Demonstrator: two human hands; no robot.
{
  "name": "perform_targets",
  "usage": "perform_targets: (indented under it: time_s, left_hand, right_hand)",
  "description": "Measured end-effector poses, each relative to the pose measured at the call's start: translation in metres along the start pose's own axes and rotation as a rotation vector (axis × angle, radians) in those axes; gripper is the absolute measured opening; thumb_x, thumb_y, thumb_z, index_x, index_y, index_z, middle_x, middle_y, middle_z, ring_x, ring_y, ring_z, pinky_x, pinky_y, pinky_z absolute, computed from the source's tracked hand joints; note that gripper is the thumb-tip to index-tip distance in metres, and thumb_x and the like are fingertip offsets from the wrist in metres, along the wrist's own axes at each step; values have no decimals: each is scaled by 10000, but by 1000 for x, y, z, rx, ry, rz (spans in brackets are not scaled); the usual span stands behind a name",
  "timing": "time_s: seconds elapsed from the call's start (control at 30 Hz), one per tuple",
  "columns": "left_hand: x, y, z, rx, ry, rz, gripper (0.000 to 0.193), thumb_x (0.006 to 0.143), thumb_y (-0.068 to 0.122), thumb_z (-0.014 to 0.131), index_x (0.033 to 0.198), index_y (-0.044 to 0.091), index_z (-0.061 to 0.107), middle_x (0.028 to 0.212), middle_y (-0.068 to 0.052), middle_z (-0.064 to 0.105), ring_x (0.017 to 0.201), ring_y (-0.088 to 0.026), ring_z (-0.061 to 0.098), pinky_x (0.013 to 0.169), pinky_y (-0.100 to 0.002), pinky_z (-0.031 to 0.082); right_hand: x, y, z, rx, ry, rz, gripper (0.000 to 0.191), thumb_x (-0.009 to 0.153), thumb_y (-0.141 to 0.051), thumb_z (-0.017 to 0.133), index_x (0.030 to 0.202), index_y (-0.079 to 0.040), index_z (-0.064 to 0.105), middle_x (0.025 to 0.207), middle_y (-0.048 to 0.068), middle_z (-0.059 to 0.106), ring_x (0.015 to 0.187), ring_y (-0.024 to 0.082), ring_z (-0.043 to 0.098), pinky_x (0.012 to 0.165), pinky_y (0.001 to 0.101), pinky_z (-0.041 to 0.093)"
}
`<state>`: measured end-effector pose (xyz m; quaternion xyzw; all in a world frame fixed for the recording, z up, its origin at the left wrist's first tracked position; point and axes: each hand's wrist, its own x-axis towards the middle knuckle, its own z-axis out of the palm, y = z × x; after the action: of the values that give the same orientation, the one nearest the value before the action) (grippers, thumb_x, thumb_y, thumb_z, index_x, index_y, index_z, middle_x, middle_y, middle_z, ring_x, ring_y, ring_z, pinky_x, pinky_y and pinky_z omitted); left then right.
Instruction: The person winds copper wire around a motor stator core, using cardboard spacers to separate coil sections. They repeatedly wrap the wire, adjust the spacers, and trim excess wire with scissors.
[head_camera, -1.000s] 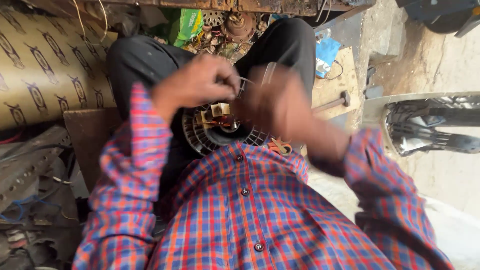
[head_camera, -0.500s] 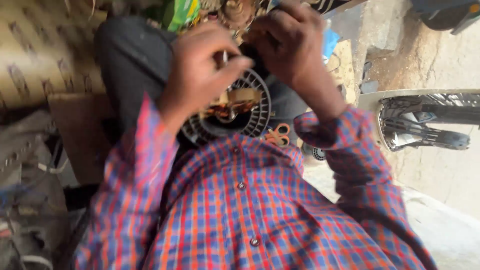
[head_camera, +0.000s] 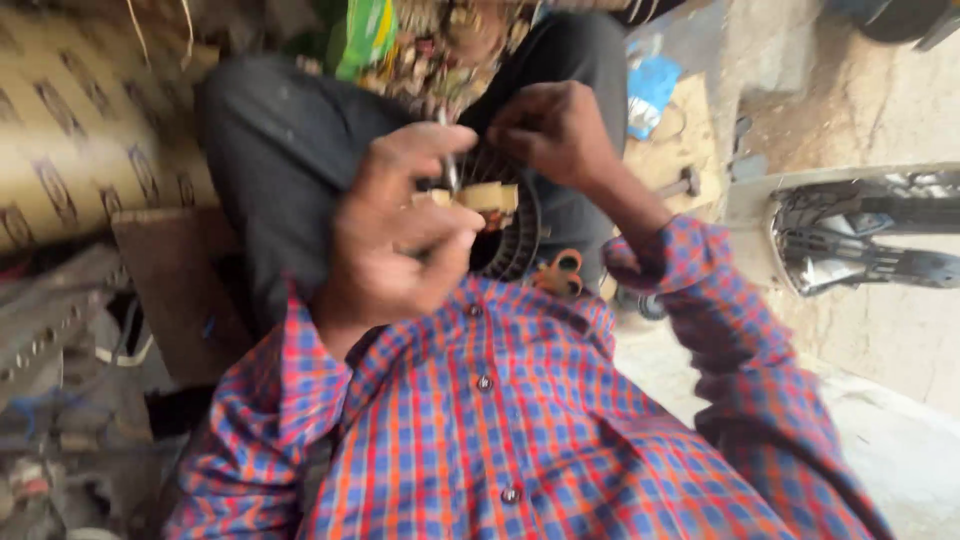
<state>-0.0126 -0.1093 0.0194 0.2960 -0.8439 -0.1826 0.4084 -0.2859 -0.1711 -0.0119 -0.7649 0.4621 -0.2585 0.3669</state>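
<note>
In the head view we see a round, dark, ribbed metal motor stator with tan paper strips (head_camera: 505, 215) near the centre of the frame, resting on the lap against the black trousers (head_camera: 280, 150). Much of it is hidden by our hands. Our left hand (head_camera: 400, 225), centre-left, curls shut over its near side, thumb and fingers pinching a thin, pale metal pin (head_camera: 450, 165). Our right hand (head_camera: 550, 130), upper centre, bends down onto the far rim; we cannot tell its grip. Orange-handled scissors (head_camera: 560, 272) lie just beside the stator, lower right.
</note>
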Motion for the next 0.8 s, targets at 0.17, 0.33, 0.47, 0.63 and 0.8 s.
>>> perform_targets:
  time_s: [0.17,0.33,0.47,0.63,0.8]
  left_hand:
    - [32,-61,11,-30,-217,-292,332,884,331,903,898,38,750,984,-152,664,987,-348,672,831,-505,551]
    - [63,-18,-36,-654,-215,-454,198,982,232,729,1104,81,771,1202,-117,651,1133,-306,691,999,-460,603]
    - [22,39,-30,312,-26,62,187,863,215,708,954,60,757,1285,-140,625,1160,-424,617,972,-573,487]
    - [3,2,1,-606,222,-524,101,863,159,710,902,67,727,1243,-123,666,991,-367,639,894,-570,506]
    - [66,-38,-17,-88,-401,-319,249,857,318,844,863,79,776,962,-101,713,944,-305,724,826,-466,571]
  right_hand:
    - [-3,-14,11,-199,112,-315,96,883,-59,742,972,-88,718,860,117,681,769,314,648,677,427,488]
    - [-68,-102,3,-318,-380,-407,154,799,-162,690,917,-70,727,789,103,638,701,312,645,607,465,501]
    - [-60,-86,-13,-552,-194,-198,144,857,-84,735,991,-113,781,825,121,663,696,311,643,596,434,489]
    - [5,-16,-6,-187,98,-275,61,857,-101,777,903,-109,738,865,92,706,796,286,681,688,423,537]
    - [-5,-67,0,-480,-47,-191,113,831,-177,839,834,-99,756,760,132,679,652,325,638,550,471,462]
